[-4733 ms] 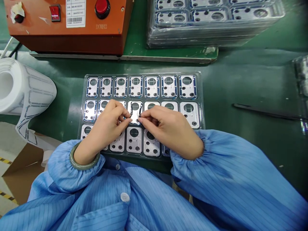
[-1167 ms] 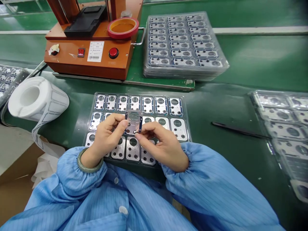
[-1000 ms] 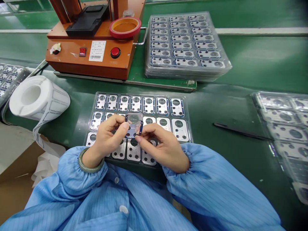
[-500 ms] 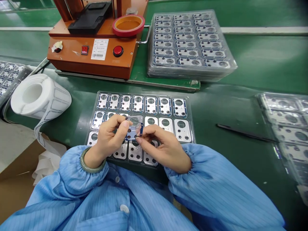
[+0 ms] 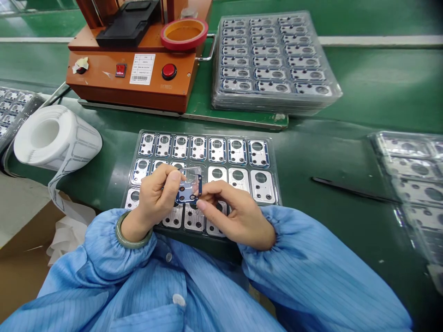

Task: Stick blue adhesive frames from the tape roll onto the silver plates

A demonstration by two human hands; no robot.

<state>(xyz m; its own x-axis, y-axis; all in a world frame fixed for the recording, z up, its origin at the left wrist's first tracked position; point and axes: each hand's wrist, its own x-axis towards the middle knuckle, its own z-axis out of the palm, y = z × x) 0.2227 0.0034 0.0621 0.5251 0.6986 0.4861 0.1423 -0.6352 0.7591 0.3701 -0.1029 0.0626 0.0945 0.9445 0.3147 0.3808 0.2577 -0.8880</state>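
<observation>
My left hand (image 5: 155, 196) and my right hand (image 5: 235, 212) pinch one small metal plate (image 5: 188, 185) between their fingertips. The plate has a blue-edged clear film on it and is lifted and tilted above a clear plastic tray (image 5: 273, 184). That tray lies on the green mat right before me and holds three rows of the same silver plates with round holes. The back row shows blue edging. My forearms in blue sleeves cover the tray's near edge.
An orange machine (image 5: 138, 76) with a red button (image 5: 169, 71) and a red tape roll (image 5: 183, 33) stands behind. A stack of filled trays (image 5: 277, 60) sits back right, more trays (image 5: 408, 170) at right and far left. Black tweezers (image 5: 349, 190) lie right; a white label roll (image 5: 51, 136) lies left.
Earlier both hands pressed a black piece onto a plate in the tray. Since then they lifted the plate up; in the last second it has tilted and dropped slightly nearer the tray.
</observation>
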